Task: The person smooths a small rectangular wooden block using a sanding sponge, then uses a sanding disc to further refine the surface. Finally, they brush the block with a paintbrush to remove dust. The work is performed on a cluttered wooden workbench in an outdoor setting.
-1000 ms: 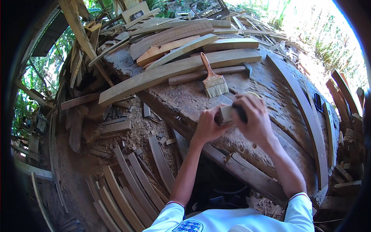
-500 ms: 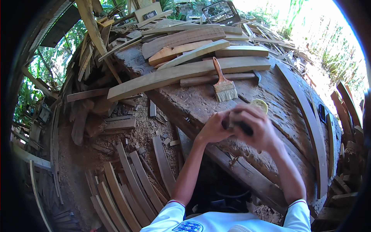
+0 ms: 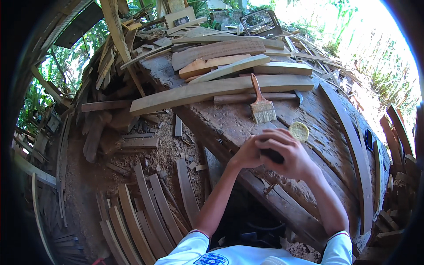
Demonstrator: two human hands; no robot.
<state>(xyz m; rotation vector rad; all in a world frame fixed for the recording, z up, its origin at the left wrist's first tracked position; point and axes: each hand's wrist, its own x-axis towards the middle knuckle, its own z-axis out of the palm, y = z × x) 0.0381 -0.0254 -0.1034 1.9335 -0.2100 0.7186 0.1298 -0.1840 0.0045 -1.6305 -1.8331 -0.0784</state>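
My left hand and my right hand meet above the rough wooden workbench. My right hand is closed on a dark object, its shape partly covered by fingers. My left hand is closed against it under the right fingers; what it holds is hidden now. Just beyond them lies a round pale-yellow disc-like item. A wide paintbrush with an orange-brown handle lies farther back, beside a wooden-handled tool with a curved metal head.
Curved planks are stacked across the back of the bench. A long board and a dark phone-like object lie at the right. More curved pieces stand at lower left above shavings. A black crate sits behind.
The view has shifted, putting bench items lower in the picture. My hands stay together; the pale block visible between them a second ago is now covered, and the yellow disc shows more fully.
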